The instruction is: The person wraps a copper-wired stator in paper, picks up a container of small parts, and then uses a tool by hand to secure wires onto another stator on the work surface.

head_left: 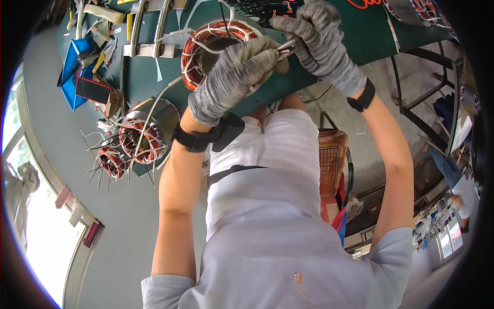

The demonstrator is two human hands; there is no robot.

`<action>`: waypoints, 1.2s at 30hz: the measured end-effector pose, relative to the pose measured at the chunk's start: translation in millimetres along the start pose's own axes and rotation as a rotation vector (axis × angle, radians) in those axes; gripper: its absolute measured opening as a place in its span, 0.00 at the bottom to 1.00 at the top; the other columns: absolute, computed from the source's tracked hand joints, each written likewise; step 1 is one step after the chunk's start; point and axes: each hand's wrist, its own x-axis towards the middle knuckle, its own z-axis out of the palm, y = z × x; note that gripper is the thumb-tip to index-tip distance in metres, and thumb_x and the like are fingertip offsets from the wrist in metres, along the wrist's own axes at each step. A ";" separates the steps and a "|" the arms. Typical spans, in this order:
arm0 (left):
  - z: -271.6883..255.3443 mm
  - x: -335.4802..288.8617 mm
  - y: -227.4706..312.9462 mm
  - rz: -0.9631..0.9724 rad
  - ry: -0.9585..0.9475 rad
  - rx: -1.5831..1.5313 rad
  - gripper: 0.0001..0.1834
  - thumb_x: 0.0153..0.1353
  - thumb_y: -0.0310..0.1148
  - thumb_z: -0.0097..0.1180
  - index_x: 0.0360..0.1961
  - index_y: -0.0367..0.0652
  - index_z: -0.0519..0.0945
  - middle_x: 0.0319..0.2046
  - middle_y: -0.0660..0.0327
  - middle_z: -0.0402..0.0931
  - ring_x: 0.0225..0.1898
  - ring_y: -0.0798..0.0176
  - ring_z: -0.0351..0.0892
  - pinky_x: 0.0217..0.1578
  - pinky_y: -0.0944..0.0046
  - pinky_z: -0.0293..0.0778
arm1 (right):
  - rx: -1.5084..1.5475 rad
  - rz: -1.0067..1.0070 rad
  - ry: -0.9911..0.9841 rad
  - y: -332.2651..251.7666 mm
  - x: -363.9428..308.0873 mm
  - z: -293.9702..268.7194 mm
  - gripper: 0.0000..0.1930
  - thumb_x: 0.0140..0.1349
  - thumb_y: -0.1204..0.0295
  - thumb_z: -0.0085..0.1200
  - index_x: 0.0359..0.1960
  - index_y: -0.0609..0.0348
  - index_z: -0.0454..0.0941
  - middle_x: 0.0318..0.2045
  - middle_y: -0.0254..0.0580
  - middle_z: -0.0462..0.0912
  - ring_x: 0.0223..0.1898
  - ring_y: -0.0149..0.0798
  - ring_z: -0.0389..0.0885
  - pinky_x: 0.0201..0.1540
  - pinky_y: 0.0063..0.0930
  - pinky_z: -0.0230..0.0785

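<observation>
Both my hands wear grey knitted gloves and meet over the green bench's near edge. My left hand point(237, 73) is closed round a small shiny metal tool point(287, 47). Only the tool's tip shows, so its exact kind is unclear. The fingers of my right hand point(325, 45) are bent and pressed together right beside that tip. Whatever they pinch is hidden. Partly behind my left hand lies a motor stator point(189, 56), a ring of copper windings tied with white cord, with white sleeved leads coming off it.
A blue tray point(72, 72) with tools and a dark phone point(93, 90) are at the bench's left. More wound stators point(140, 140) sit below them. Metal rails point(149, 31) lie at the far left. A chair point(332, 162) and a black metal frame point(427, 92) stand right; a person is beyond.
</observation>
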 end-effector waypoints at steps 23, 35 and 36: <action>17.8 -5.2 -12.4 0.041 0.103 0.012 0.12 0.52 0.23 0.49 0.40 0.35 0.74 0.35 0.53 0.73 0.33 0.51 0.73 0.34 0.60 0.71 | -0.171 0.032 -0.301 -24.4 -18.0 -46.9 0.18 0.55 0.64 0.49 0.45 0.58 0.74 0.38 0.48 0.78 0.39 0.47 0.76 0.44 0.37 0.69; 57.0 9.1 -10.3 -0.036 0.596 0.043 0.10 0.58 0.28 0.44 0.37 0.37 0.76 0.29 0.55 0.76 0.29 0.58 0.74 0.34 0.63 0.69 | -0.200 0.637 -0.392 111.1 -116.9 -27.4 0.17 0.52 0.68 0.50 0.46 0.53 0.71 0.35 0.51 0.73 0.40 0.52 0.71 0.48 0.39 0.63; 57.8 15.8 -5.9 -0.084 0.689 0.035 0.10 0.59 0.28 0.44 0.38 0.37 0.76 0.30 0.55 0.76 0.30 0.60 0.74 0.35 0.64 0.69 | -0.292 0.647 -0.402 138.8 -128.9 -29.4 0.16 0.51 0.67 0.51 0.44 0.53 0.72 0.35 0.50 0.74 0.39 0.52 0.71 0.47 0.40 0.63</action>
